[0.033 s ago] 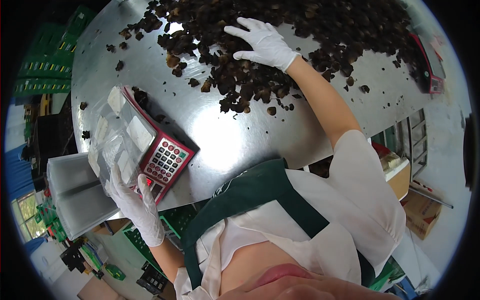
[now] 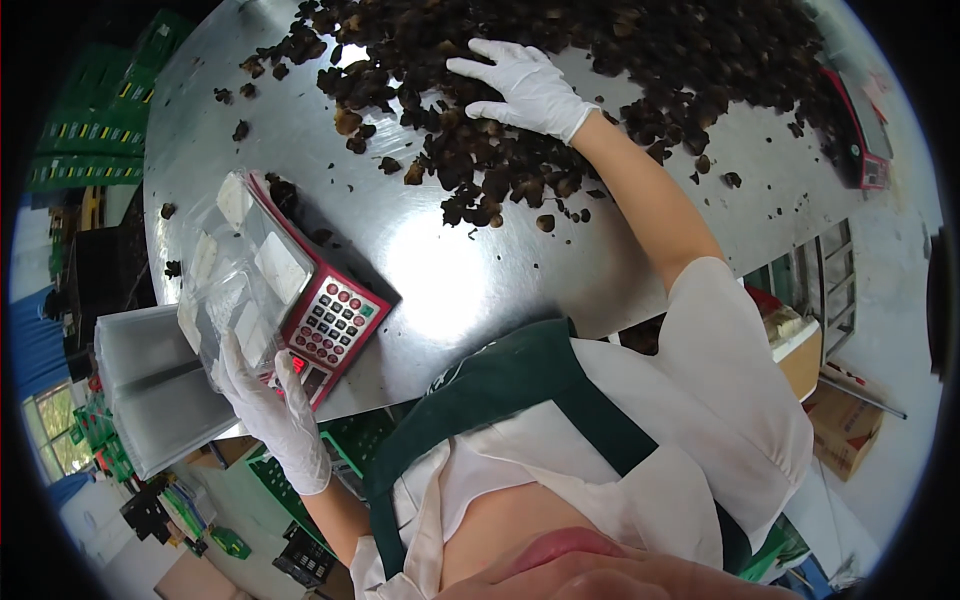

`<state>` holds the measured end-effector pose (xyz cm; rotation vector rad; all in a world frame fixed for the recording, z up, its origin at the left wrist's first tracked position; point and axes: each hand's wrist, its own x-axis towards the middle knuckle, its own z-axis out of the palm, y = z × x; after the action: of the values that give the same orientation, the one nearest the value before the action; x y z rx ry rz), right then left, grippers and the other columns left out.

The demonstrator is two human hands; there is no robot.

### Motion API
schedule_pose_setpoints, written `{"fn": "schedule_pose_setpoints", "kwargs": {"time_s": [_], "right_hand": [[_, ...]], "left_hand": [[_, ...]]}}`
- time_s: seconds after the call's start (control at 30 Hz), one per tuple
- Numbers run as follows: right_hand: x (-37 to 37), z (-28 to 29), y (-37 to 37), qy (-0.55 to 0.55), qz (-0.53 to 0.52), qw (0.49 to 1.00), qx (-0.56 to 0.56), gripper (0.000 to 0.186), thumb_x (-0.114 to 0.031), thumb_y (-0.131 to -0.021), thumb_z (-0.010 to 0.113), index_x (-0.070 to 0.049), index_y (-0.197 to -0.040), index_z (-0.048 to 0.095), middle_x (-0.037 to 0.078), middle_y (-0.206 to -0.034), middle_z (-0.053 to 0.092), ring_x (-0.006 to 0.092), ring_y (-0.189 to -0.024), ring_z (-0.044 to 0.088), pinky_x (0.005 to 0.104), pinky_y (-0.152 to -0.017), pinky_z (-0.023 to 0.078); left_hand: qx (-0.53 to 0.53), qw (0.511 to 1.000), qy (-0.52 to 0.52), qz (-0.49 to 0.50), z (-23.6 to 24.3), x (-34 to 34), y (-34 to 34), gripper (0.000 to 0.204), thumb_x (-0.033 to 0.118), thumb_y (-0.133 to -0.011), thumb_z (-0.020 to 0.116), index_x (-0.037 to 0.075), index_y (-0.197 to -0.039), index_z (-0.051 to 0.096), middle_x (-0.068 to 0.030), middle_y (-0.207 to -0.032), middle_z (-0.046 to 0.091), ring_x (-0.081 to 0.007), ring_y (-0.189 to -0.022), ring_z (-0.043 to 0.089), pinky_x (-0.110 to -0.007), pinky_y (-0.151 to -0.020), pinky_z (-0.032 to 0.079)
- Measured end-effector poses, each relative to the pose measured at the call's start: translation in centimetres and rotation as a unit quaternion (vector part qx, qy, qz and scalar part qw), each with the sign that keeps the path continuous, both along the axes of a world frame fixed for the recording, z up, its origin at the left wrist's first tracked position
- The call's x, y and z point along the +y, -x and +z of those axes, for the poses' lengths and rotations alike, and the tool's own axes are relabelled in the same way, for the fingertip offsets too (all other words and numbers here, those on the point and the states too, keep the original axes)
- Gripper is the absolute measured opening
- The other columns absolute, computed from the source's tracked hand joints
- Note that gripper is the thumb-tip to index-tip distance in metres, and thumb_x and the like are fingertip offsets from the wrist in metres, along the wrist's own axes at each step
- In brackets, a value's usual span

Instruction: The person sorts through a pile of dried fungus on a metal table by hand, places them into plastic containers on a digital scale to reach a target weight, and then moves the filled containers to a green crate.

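Dried mushrooms (image 2: 720,45), dark and loose, lie heaped under and beyond the right hand (image 2: 527,93), whose gloved fingers are spread wide, palm down, with no visible grip. Left hand (image 2: 270,415): thumb and fingers parted at the near edge of clear plastic (image 2: 222,275) on a scale (image 2: 336,318) just beyond it (whether it pinches the plastic cannot be told). Pressure from these fingers could falsify the weight; a hasty right-hand sweep could scatter pieces across the table (image 2: 430,265).

Shiny metal tabletop (image 2: 600,275), glare (image 2: 435,265) near middle; broad heap of dark, curled pieces (image 2: 690,40) across far side; stray bits (image 2: 240,130) scattered toward left edge; red-framed scale (image 2: 335,322) with keypad (image 2: 332,324) at left; second red scale (image 2: 864,132) at far right end
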<state>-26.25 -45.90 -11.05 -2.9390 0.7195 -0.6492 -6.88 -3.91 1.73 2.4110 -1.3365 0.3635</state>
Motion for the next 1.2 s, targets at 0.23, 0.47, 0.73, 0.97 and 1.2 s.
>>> {"fn": "schedule_pose_setpoints", "kwargs": {"time_s": [0.23,0.47,0.73,0.97,1.2], "right_hand": [[-1.5,-1.7,2.5,-0.157,-0.117,0.973,-0.124,0.027,-0.032,-0.093,0.074,-0.011,-0.111,0.072,0.006,-0.099,0.072,0.0226,-0.087,0.068,0.0337,-0.081,0.055],[-1.9,0.7,-4.5,-0.103,-0.036,0.984,-0.141,0.041,-0.044,-0.092,0.073,-0.014,-0.120,0.071,0.006,-0.118,0.069,0.0227,-0.110,0.065,0.0370,-0.093,0.053],[-3.7,-0.8,-7.9,-0.073,-0.059,0.996,-0.015,0.030,-0.041,-0.094,0.069,-0.025,-0.120,0.071,0.002,-0.113,0.066,0.0236,-0.103,0.067,0.0370,-0.083,0.056],[-8.2,4.5,-11.1,0.014,-0.056,0.998,-0.022,0.070,-0.054,-0.083,0.075,-0.028,-0.145,0.054,0.013,-0.145,0.047,0.0370,-0.134,0.046,0.0556,-0.104,0.046],[-8.0,5.2,-15.2,-0.149,-0.067,0.977,0.134,0.090,-0.059,-0.078,0.079,-0.026,-0.155,0.044,0.020,-0.163,0.032,0.0448,-0.149,0.031,0.0564,-0.118,0.035]], "left_hand": [[0.011,0.998,0.031,0.044,-0.5,1.8,-0.2,0.054,0.006,-0.097,0.067,0.002,-0.148,0.049,-0.0234,-0.148,0.049,-0.0385,-0.139,0.047,-0.046,-0.116,0.039],[0.000,0.998,0.063,0.018,-0.8,1.2,-1.0,0.054,0.002,-0.096,0.067,0.002,-0.147,0.050,-0.0217,-0.147,0.049,-0.0378,-0.138,0.048,-0.047,-0.115,0.040],[-0.001,0.996,0.066,0.063,-1.2,2.6,-0.7,0.050,0.005,-0.100,0.064,0.006,-0.148,0.051,-0.0200,-0.149,0.049,-0.0347,-0.138,0.049,-0.045,-0.115,0.040],[-0.018,0.996,0.069,0.058,-1.3,2.8,-1.3,0.055,0.000,-0.094,0.068,0.005,-0.147,0.053,-0.0216,-0.146,0.050,-0.0377,-0.135,0.051,-0.046,-0.113,0.043],[-0.010,0.994,0.088,0.061,-1.8,2.8,-1.4,0.059,-0.006,-0.092,0.068,0.007,-0.147,0.052,-0.0202,-0.147,0.050,-0.0370,-0.135,0.051,-0.045,-0.112,0.044]]}}
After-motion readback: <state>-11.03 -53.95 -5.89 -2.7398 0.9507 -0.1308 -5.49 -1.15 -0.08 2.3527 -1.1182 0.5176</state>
